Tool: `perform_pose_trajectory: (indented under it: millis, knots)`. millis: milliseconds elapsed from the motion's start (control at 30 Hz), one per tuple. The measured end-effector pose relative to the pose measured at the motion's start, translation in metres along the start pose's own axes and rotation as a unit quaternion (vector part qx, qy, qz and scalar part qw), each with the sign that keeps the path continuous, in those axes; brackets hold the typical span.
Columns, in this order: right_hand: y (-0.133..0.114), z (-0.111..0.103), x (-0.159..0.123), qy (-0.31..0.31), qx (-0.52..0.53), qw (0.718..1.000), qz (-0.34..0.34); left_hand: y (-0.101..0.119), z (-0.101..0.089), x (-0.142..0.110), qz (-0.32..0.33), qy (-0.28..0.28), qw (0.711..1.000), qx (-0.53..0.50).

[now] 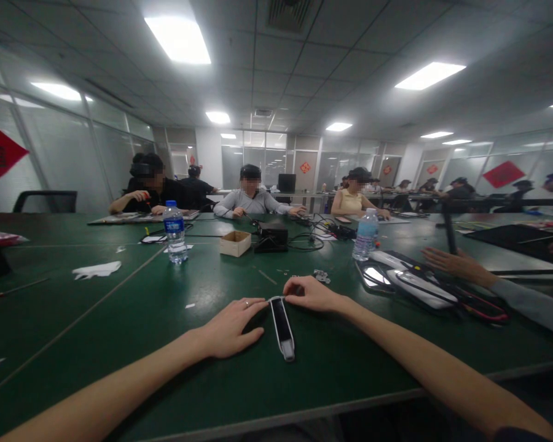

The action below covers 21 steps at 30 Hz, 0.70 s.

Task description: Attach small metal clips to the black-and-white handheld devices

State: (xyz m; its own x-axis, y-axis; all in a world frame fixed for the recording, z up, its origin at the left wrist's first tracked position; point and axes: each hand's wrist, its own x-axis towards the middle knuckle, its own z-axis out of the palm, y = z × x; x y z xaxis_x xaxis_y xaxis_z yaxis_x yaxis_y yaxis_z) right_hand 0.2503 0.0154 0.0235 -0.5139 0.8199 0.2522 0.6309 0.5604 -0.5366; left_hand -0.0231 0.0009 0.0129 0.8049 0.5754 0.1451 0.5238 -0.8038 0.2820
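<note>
A long, narrow black strip with a white cord-like edge [282,322] lies lengthwise in front of me on the green table [198,393]. A pale block sits at its near end; its exact kind is unclear. From the left, my left hand [233,325] rests flat, fingers stretched out, with the fingertips touching the strip's far end. My right hand [311,294] has its fingers curled, thumb and forefinger pinched at the far right corner of the white edge. Small grey pieces [321,276] lie just beyond that hand.
Water bottles [174,236] [365,236] stand left and right. A small cardboard box [235,244] is beside a black device [271,237] with tangled cables. At right are a phone [375,276], white handheld devices [421,288] and a co-worker's hand [458,264]. A crumpled tissue [96,269] lies left.
</note>
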Motion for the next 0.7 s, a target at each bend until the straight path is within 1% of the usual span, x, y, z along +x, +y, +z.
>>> perform_pose_trajectory:
  millis: [133,200,300,367,433,533,600,700]
  knots:
    - [0.006,-0.001,0.003,0.016,-0.035,0.999,-0.002,-0.001,0.000,-0.001,0.003,0.004,1.000,-0.004]
    - [0.014,-0.006,0.005,0.040,-0.063,0.997,0.003,0.001,-0.001,-0.002,0.002,0.002,1.000,-0.002]
    - [0.033,-0.018,0.006,0.097,-0.133,0.986,0.014,0.003,-0.002,-0.002,-0.003,-0.002,1.000,0.003]
    - [0.050,-0.025,0.005,0.115,-0.196,0.973,0.026,0.004,-0.002,-0.002,-0.003,-0.001,1.000,0.003]
    - [0.068,-0.030,0.002,0.101,-0.243,0.964,0.044,0.003,-0.001,-0.002,0.002,0.004,1.000,0.002]
    - [0.089,-0.032,-0.001,0.064,-0.255,0.964,0.047,0.002,0.000,-0.002,0.005,0.007,1.000,0.005]
    - [0.097,-0.031,-0.002,0.050,-0.250,0.966,0.044,0.002,0.001,-0.002,0.004,0.008,1.000,0.006]
    - [0.100,-0.028,-0.002,0.040,-0.246,0.968,0.036,0.004,0.000,-0.002,-0.001,0.005,1.000,0.006]
